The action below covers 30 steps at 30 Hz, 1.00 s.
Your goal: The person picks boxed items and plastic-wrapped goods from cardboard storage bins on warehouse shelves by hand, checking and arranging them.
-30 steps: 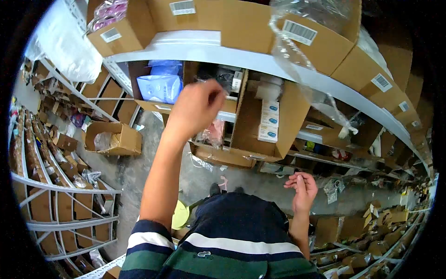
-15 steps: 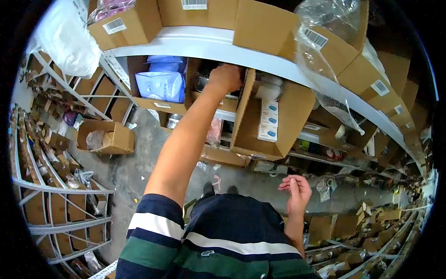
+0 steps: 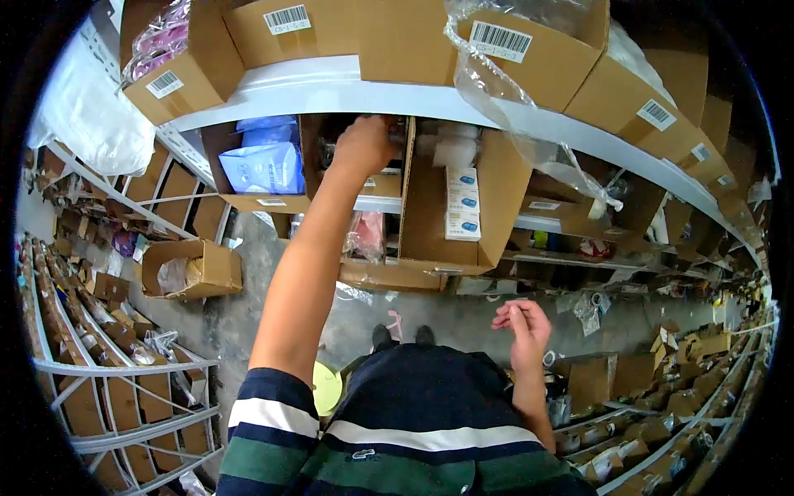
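Observation:
My left hand [image 3: 365, 145] reaches into a cardboard bin [image 3: 381, 184] on the shelf. Dark items in clear wrap lie around it, too dim to name. Its fingers are hidden in the bin, so their grip does not show. To the left of that hand, blue plastic packs [image 3: 263, 168] fill a neighbouring bin. On the right stands a larger open carton [image 3: 504, 190] with a row of small white boxes [image 3: 462, 203] and some clear-wrapped items [image 3: 455, 149]. My right hand [image 3: 527, 329] hangs in the air over the aisle, fingers loosely stretched, holding nothing visible.
A shelf beam [image 3: 314, 87] crosses above the bins, with labelled cartons on it. Clear plastic film [image 3: 529, 124] dangles from the upper shelf. On the floor at left sits an open carton [image 3: 194, 269]. A round yellow-green object [image 3: 327, 388] is beside my left sleeve. Racks line both sides.
The view has shifted, and the shelf bins now appear further left. My left hand stays inside the same bin. My right hand keeps almost the same pose.

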{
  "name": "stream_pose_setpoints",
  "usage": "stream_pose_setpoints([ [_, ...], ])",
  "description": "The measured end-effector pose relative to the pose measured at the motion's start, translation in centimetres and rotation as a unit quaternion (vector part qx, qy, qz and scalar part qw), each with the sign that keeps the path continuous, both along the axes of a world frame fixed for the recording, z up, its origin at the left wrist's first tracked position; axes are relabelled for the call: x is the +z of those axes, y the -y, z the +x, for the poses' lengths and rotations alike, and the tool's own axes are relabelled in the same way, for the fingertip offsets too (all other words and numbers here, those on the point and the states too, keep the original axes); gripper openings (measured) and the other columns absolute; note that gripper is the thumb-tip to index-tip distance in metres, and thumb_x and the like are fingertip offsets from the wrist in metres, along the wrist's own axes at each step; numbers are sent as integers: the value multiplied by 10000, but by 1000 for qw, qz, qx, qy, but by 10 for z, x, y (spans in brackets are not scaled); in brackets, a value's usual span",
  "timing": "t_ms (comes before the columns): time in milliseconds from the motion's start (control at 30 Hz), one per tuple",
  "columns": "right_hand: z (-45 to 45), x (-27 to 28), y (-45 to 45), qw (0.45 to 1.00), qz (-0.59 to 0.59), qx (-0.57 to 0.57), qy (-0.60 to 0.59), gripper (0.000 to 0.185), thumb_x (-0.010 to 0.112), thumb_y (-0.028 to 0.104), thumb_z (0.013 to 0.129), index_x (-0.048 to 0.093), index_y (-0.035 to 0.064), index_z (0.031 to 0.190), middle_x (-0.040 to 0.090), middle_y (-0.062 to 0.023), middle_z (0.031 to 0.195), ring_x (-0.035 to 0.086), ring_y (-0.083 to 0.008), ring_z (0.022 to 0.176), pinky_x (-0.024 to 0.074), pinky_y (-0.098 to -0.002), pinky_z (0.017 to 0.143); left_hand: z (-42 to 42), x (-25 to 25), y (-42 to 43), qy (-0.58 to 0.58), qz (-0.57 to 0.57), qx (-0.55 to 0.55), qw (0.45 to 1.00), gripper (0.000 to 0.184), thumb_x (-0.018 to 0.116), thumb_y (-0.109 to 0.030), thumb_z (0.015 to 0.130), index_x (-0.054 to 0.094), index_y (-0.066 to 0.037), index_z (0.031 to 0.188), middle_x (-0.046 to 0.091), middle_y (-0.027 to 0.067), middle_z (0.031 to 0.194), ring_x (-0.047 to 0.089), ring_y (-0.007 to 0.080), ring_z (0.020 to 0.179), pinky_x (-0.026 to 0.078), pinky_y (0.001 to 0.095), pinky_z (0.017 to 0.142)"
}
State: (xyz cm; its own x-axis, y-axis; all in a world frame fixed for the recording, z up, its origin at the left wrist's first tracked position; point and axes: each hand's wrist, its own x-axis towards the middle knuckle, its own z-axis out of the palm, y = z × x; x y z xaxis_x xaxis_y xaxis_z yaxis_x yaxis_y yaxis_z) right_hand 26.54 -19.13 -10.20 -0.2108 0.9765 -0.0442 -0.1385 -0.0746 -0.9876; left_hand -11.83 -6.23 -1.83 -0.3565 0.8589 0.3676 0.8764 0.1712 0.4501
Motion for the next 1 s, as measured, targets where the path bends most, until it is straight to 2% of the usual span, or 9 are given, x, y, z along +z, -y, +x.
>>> stream_pose_setpoints([
  [100,-7,0,-5,999,14,42,17,148,568,73,971,626,-37,1051,682,-133,918,663,-179,765,571,-330,688,-12,-22,-20,-87,-151,-34,984,354,696,-226,784,666,-99,1114,676,186,1086,650,369,1047,529,448,901],
  [267,-13,3,-8,999,22,48,4,149,581,76,967,627,-39,1049,687,-138,926,672,-184,771,573,-330,695,3,-1,-17,-130,-218,-2,967,283,654,-195,810,669,-101,1077,672,169,1121,651,323,1076,530,427,886],
  [400,-10,-1,-5,999,17,45,4,151,582,78,967,625,-39,1052,688,-143,923,674,-187,768,575,-330,692,-5,-18,-24,-96,-125,12,987,268,642,-188,813,677,-103,1065,686,184,1071,670,347,1004,536,448,872],
  [533,-4,-2,-2,999,11,33,6,154,582,80,967,623,-41,1054,689,-144,922,674,-187,768,573,-330,691,2,4,-9,-42,-62,28,997,294,692,-219,789,689,-122,1067,688,187,1068,664,373,970,537,463,856],
  [667,0,-2,-2,1000,13,26,-3,152,577,71,968,623,-43,1056,691,-145,924,674,-186,768,573,-324,691,-3,30,38,8,77,-50,996,249,715,-187,797,745,-107,1032,709,177,972,667,396,893,536,454,817],
  [767,-4,5,-6,998,20,47,-20,161,576,67,968,625,-47,1071,692,-150,936,677,-189,783,575,-325,707,13,31,111,140,138,-31,980,362,726,-97,808,705,-87,1170,724,165,970,702,261,839,539,330,777],
  [867,-21,23,-6,992,20,117,-39,199,580,74,968,619,-52,1117,692,-159,972,680,-196,823,574,-330,751,28,-3,163,353,186,-41,916,475,744,29,764,665,-21,1229,733,119,1058,665,118,906,524,260,817],
  [933,-41,41,-10,976,18,211,-60,274,587,88,969,584,-53,1203,679,-167,1052,674,-202,897,565,-337,817,45,-21,188,443,213,-64,868,491,728,81,745,655,18,1227,714,99,1103,649,122,955,522,266,855],
  [1000,-67,58,-13,955,0,278,-99,378,600,134,966,531,-55,1286,657,-182,1128,661,-220,965,548,-362,862,62,-30,205,395,252,-93,878,496,763,62,708,682,10,1195,736,132,1019,683,161,911,529,292,840],
])
